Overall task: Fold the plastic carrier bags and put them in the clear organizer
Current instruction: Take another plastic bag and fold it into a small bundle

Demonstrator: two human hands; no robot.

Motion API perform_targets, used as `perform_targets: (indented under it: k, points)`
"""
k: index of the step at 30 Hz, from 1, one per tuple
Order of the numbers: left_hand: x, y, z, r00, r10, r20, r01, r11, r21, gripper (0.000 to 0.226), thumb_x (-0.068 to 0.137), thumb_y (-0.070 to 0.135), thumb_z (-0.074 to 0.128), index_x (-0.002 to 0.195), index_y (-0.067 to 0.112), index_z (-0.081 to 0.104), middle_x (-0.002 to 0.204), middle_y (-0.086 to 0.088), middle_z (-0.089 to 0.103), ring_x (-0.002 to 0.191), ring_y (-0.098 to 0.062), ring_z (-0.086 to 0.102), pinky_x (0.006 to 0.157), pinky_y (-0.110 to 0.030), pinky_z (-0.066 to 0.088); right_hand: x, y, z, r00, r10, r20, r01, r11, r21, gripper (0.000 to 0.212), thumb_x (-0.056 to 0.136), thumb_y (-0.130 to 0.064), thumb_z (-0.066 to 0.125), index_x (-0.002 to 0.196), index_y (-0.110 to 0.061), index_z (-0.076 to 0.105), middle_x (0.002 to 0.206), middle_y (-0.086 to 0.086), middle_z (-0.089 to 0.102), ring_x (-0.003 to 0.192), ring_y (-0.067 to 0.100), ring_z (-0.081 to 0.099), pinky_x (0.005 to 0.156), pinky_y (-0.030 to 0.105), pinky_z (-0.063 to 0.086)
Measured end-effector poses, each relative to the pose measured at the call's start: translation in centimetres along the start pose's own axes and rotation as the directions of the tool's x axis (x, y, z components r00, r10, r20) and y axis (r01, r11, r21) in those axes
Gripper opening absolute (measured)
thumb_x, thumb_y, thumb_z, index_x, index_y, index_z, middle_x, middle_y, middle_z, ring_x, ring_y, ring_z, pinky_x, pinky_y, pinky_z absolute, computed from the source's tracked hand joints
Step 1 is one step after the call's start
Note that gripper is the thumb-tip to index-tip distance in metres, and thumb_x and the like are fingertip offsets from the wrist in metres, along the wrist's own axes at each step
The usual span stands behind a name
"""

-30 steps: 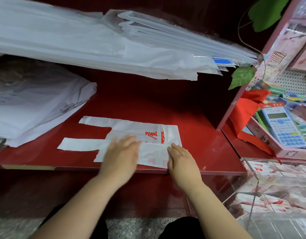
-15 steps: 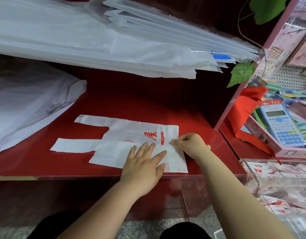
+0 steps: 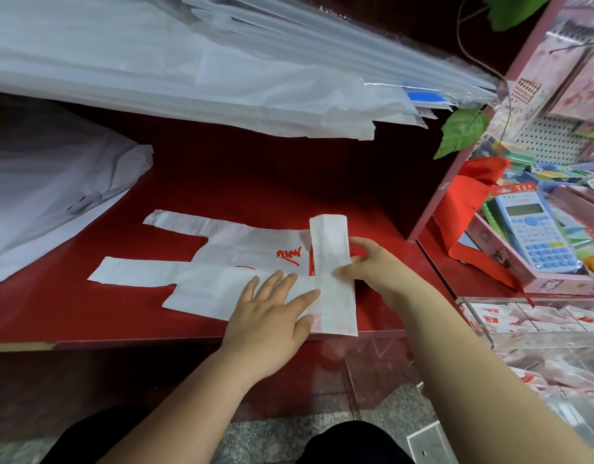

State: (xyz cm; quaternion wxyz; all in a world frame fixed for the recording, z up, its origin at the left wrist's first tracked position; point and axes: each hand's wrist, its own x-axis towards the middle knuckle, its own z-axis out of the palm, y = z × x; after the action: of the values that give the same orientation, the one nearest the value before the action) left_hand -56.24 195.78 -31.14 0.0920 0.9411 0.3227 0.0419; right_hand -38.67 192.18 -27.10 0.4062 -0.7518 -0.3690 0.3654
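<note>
A white plastic carrier bag (image 3: pixel 242 249) with red print lies flat on a red surface (image 3: pixel 255 182) near the middle of the view, its two handles pointing toward 9 o'clock. The left hand (image 3: pixel 272 316) presses down on the bag's 6 o'clock edge with straight, spread fingers, while the right hand (image 3: pixel 376 266), at the bag's 3 o'clock end, pinches a narrow strip (image 3: pixel 329 242) of the bag folded up and over. The clear organizer (image 3: pixel 537 299) sits at 4 o'clock, with folded bags (image 3: pixel 490 316) inside.
</note>
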Motion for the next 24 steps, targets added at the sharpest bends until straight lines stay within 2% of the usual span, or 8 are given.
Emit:
perform_targets:
  k: [5, 8, 10, 12, 15, 18, 21, 24]
  points:
    - [-0.1, 0.0, 0.0, 1.000, 0.010, 0.005, -0.010, 1.000, -0.013, 0.047, 0.100, 0.041, 0.017, 0.146, 0.042, 0.007, 0.156, 0.006, -0.004, 0.142, -0.012, -0.010, 0.113, -0.033, -0.011, -0.3, 1.5, 0.0, 0.989, -0.130, -0.076, 0.108, 0.964, -0.243, 0.030, 0.076, 0.005, 0.058, 0.077, -0.025, 0.059, 0.087, 0.005, 0.065, 0.088, 0.026, 0.061, 0.094, 0.040, 0.043]
    - [0.0, 0.0, 0.1, 1.000, 0.019, 0.006, -0.019, 1.000, -0.002, 0.048, 0.100, 0.041, 0.018, 0.146, 0.041, 0.006, 0.156, 0.007, -0.004, 0.142, -0.011, -0.010, 0.113, -0.034, -0.009, -0.6, 2.5, 0.3, 0.962, -0.255, -0.096, 0.206, 0.912, -0.354, 0.027, 0.076, 0.003, 0.056, 0.084, -0.022, 0.063, 0.091, -0.006, 0.065, 0.099, 0.024, 0.059, 0.101, 0.050, 0.034]
    - [0.1, 0.0, 0.2, 1.000, 0.010, -0.016, -0.010, 1.000, 0.002, 0.050, 0.099, 0.042, 0.021, 0.147, 0.036, 0.009, 0.156, 0.008, 0.000, 0.143, -0.009, -0.006, 0.113, -0.033, -0.007, -0.8, 2.9, 0.4, 0.942, -0.320, -0.104, 0.247, 0.869, -0.429, 0.020, 0.078, 0.004, 0.056, 0.092, -0.007, 0.065, 0.097, 0.002, 0.065, 0.096, 0.020, 0.053, 0.101, 0.044, 0.032]
    - [0.2, -0.2, 0.7, 0.991, 0.003, -0.134, -0.007, 0.999, -0.036, 0.049, 0.097, 0.043, 0.030, 0.143, 0.026, 0.028, 0.152, 0.006, 0.023, 0.141, -0.009, 0.014, 0.114, -0.033, 0.005, -1.3, 3.2, 0.6, 0.914, -0.393, -0.095, 0.302, 0.821, -0.485, 0.017, 0.078, 0.003, 0.057, 0.082, -0.012, 0.062, 0.094, 0.001, 0.061, 0.092, 0.017, 0.046, 0.097, 0.036, 0.030]
    - [0.2, -0.4, 1.5, 0.910, 0.030, -0.414, -0.077, 0.992, -0.097, 0.042, 0.078, 0.048, 0.040, 0.093, 0.016, 0.062, 0.097, 0.004, 0.065, 0.097, -0.017, 0.064, 0.096, -0.034, 0.041, -1.6, 3.7, 0.7, 0.874, -0.478, -0.093, 0.384, 0.794, -0.472, 0.045, 0.074, 0.007, 0.059, 0.064, -0.034, 0.046, 0.081, -0.015, 0.054, 0.091, 0.020, 0.050, 0.094, 0.040, 0.033]
    - [0.0, -0.8, 2.7, 0.823, 0.017, -0.568, -0.124, 0.981, -0.150, 0.035, 0.069, 0.047, 0.058, 0.081, 0.016, 0.048, 0.073, 0.002, 0.060, 0.076, -0.017, 0.055, 0.083, -0.026, 0.034, -1.6, 4.1, 0.7, 0.857, -0.508, -0.092, 0.420, 0.789, -0.449, 0.052, 0.069, 0.014, 0.056, 0.056, -0.035, 0.047, 0.074, -0.023, 0.054, 0.089, 0.016, 0.051, 0.093, 0.038, 0.035]
    - [-0.1, -0.6, 2.7, 0.719, 0.003, -0.695, -0.131, 0.983, -0.131, 0.054, 0.061, 0.041, 0.075, 0.096, 0.015, 0.044, 0.093, -0.007, 0.056, 0.091, -0.019, 0.044, 0.088, -0.030, 0.032, -1.5, 4.1, 0.7, 0.865, -0.496, -0.075, 0.415, 0.792, -0.447, 0.051, 0.069, 0.020, 0.052, 0.055, -0.029, 0.053, 0.075, -0.023, 0.054, 0.087, 0.006, 0.048, 0.086, 0.009, 0.032]
    - [-0.4, -0.4, 2.5, 0.684, 0.057, -0.727, -0.167, 0.983, -0.080, 0.057, 0.072, 0.042, 0.057, 0.118, 0.013, 0.041, 0.123, -0.010, 0.040, 0.114, -0.028, 0.040, 0.107, -0.037, 0.020, -1.7, 4.2, 0.7, 0.892, -0.448, -0.063, 0.382, 0.822, -0.423, 0.052, 0.071, 0.021, 0.048, 0.054, -0.028, 0.055, 0.079, -0.022, 0.054, 0.088, -0.005, 0.043, 0.076, -0.002, 0.028]
